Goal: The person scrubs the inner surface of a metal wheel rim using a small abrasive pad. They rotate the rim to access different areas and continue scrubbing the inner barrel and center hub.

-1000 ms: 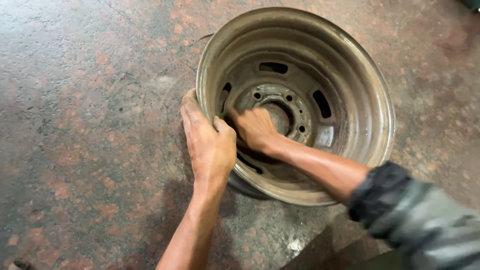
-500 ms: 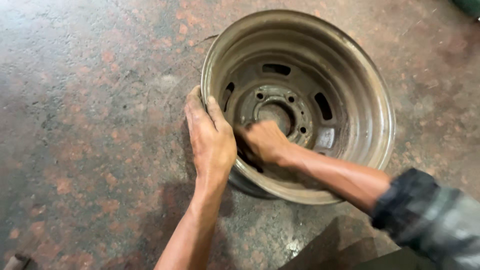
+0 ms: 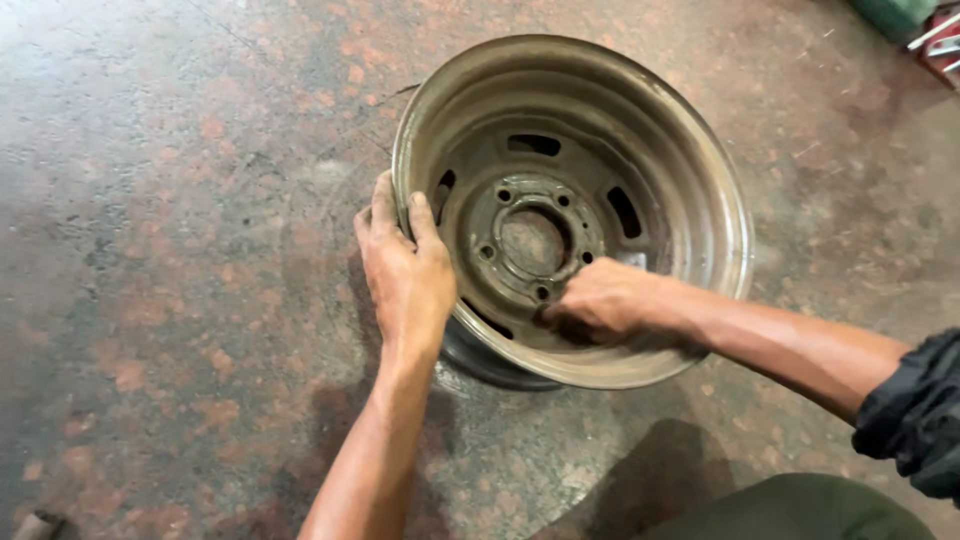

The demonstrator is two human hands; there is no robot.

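Left hand [image 3: 408, 275] draped over the near-left edge of a worn, round grey steel wheel rim [image 3: 690, 170], fingers curled across the lip, palm against the outer wall. Right hand [image 3: 600, 300] down inside the bowl at lower centre, fingers bunched together and pressed on the rusty disc beside the bolt-holed hub [image 3: 533, 240]; whether anything sits in that grip, impossible to tell. Rim lying open side up at centre frame on a mottled reddish-grey concrete floor [image 3: 170, 250]. Dark sleeve [image 3: 915, 420] at right edge.
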